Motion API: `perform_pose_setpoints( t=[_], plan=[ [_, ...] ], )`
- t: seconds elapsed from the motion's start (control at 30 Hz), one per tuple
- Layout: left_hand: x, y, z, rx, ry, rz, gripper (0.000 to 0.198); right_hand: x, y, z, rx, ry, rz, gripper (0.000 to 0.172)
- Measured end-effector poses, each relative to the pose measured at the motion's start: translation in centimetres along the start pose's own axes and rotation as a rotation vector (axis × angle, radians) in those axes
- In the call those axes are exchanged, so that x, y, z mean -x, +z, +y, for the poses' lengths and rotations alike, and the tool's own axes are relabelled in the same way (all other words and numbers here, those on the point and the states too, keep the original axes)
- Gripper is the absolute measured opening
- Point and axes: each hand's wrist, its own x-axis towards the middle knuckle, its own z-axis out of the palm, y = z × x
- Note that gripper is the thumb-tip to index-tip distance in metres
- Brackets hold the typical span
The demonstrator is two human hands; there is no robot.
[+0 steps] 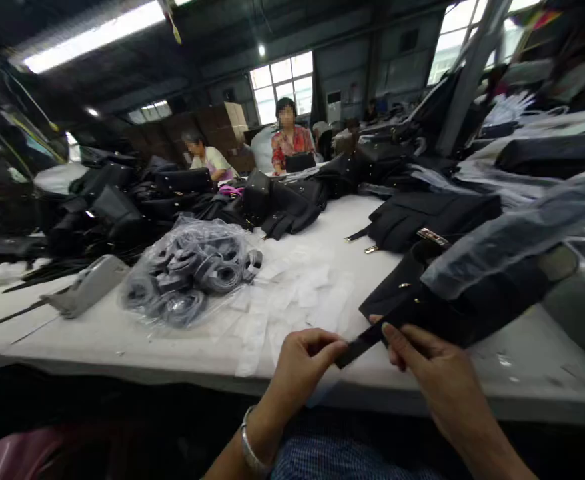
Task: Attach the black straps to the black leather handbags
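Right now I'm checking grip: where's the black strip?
In the head view, right of centre, the black strip runs between left hand and right hand.

Right hand (430,363): covers part of the black strap (360,347); the strap's join to the black bag (390,293) beyond cannot be determined. Clear plastic sleeve (512,240), beyond the right hand: obscures the bag's upper surface. White slips (297,300), beyond the left hand (305,363): blurred. Forearms (492,440): cut off by the bottom edge.

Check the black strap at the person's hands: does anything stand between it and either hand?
Nothing visible does: the left hand pinches one end of the black strap, and the right hand grips it farther along. The translucent plastic wrap lies beyond the right hand, over a black bag, not between either hand and the strap.
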Motion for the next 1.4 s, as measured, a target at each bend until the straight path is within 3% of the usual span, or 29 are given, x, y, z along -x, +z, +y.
perform_pose_setpoints(
  t=[0.17,0.4,0.67,0.83,1.03,1.2,1.4],
  plan=[
    [-1.7,3.4,1.3,0.061,-0.002,-0.022,0.028,0.2,-0.7,0.0,-0.034,-0.049,0.012,0.055],
    [-4.6,6.5,2.9,0.104,0.186,-0.059,0.017,0.8,-1.0,-0.3,-0.059,-0.06,0.07,0.052],
    [-5.5,6.1,4.1,-0.02,0.347,-0.07,0.015,0.0,-0.1,0.0,-0.245,0.036,0.148,0.047],
    [-4.5,5.3,2.7,-0.11,0.29,-0.019,0.022,-0.1,0.3,-0.1,-0.246,0.033,0.205,0.048],
    [-3.7,5.3,1.0,-0.093,0.286,0.05,0.013,-0.1,0.4,-0.3,-0.274,0.024,0.188,0.045],
    [-3.4,5.7,0.8,-0.091,0.516,0.123,0.005,-0.3,0.2,-1.0,-0.348,0.017,0.2,0.049],
    [-2.5,5.6,0.1,-0.427,0.983,0.278,0.014,-0.2,-0.1,-1.9,-0.398,0.05,0.218,0.051]
  ],
)
